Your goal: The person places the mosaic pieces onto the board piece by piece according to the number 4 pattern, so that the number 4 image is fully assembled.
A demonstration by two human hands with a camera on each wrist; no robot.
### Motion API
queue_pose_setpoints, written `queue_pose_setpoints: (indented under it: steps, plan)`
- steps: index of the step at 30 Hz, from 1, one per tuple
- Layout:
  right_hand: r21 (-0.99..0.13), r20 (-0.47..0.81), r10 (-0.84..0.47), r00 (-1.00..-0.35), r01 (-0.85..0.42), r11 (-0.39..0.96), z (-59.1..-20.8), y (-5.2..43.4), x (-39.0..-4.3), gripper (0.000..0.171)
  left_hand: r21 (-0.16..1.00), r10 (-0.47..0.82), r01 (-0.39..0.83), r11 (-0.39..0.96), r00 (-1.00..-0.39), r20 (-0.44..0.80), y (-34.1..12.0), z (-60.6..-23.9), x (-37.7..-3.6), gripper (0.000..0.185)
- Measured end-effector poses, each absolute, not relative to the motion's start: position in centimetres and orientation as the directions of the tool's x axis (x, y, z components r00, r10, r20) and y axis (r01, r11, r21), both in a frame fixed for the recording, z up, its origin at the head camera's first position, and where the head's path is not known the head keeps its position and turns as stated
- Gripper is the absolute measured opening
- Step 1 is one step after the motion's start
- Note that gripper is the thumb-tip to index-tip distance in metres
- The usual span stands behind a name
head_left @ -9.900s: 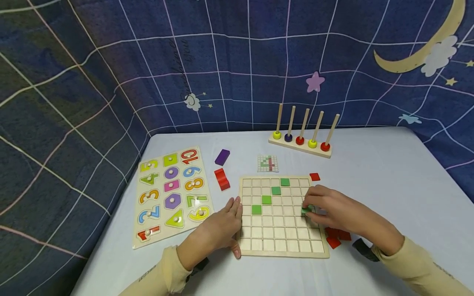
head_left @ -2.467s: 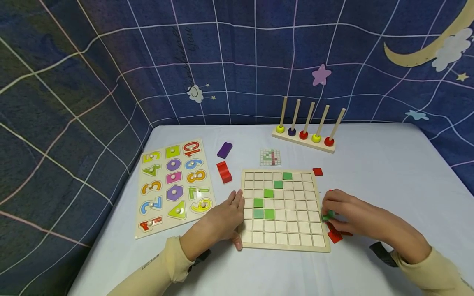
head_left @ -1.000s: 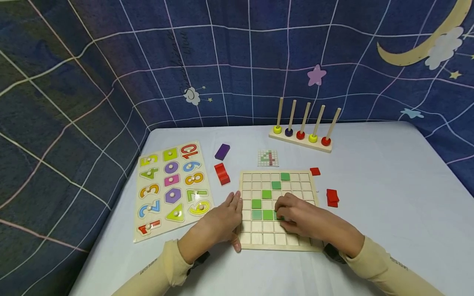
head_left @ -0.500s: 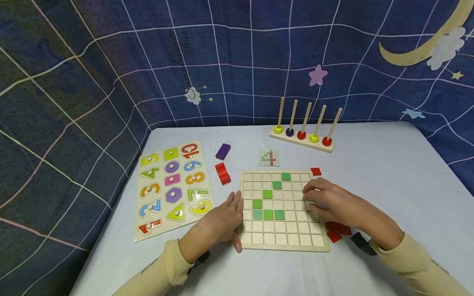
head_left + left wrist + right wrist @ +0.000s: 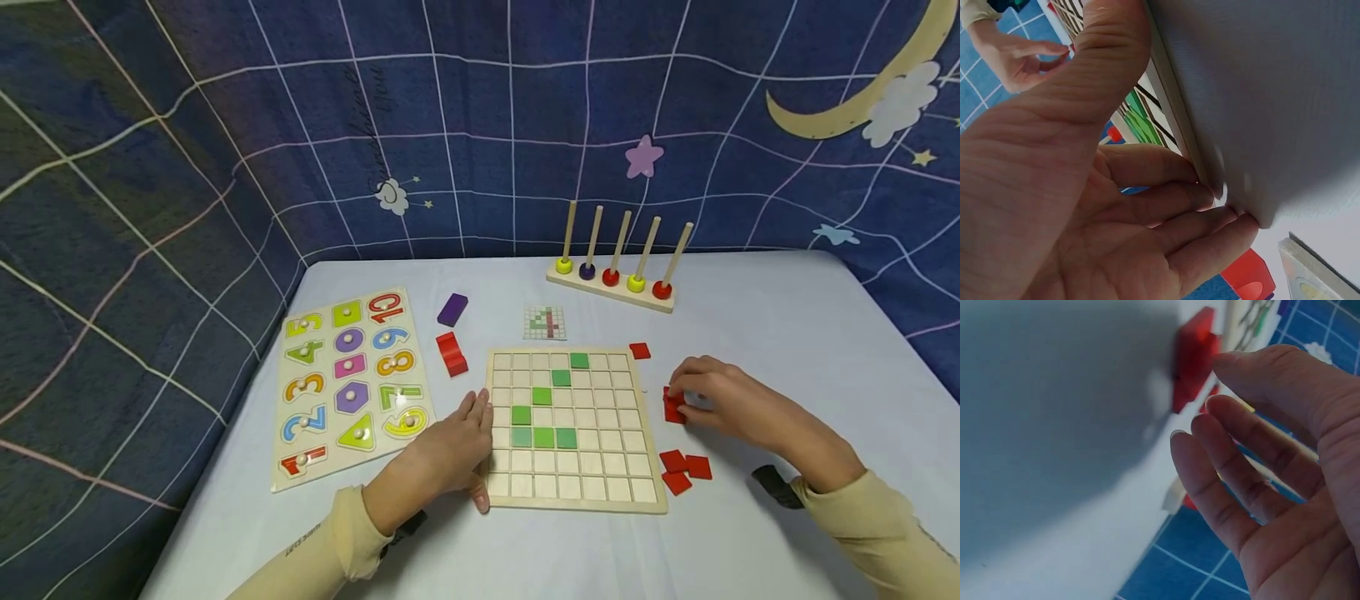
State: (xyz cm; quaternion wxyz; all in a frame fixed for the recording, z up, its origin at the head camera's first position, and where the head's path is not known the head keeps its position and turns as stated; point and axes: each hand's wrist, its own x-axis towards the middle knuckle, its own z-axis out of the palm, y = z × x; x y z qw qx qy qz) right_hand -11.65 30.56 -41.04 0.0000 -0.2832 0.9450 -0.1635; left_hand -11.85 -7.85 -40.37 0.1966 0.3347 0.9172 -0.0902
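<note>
Our right hand [image 5: 720,400] is at the small stack of red tiles [image 5: 672,406], just right of the grid board [image 5: 573,498]. The fingertips touch the stack's near side; we cannot tell if they already pinch it. Our left hand [image 5: 450,454], fingers relaxed, rests against the board's left edge.
</note>
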Motion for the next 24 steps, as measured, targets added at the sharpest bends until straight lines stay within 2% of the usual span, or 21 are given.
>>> queue_pose_setpoints:
  steps: [14, 20, 24]
  plan:
    - [-0.306, 0.134, -0.556, -0.82, -0.568, 0.764, -42.3, 30.7, -12.0, 0.024, -0.052, 0.583, 0.656, 0.753, -0.701, -0.411, -7.8, -40.3, -11.7, 0.129]
    - [-0.319, 0.186, -0.576, -0.796, -0.603, 0.731, -41.8, 29.4, -12.8, 0.022, -0.047, 0.586, 0.659, 0.751, -0.697, -0.412, -7.9, -40.4, -11.8, 0.128]
    - [-0.345, 0.163, -0.588, -0.792, -0.604, 0.719, -41.2, 27.8, -13.6, 0.02, -0.045, 0.587, 0.659, 0.751, -0.697, -0.412, -7.9, -40.4, -11.7, 0.128]
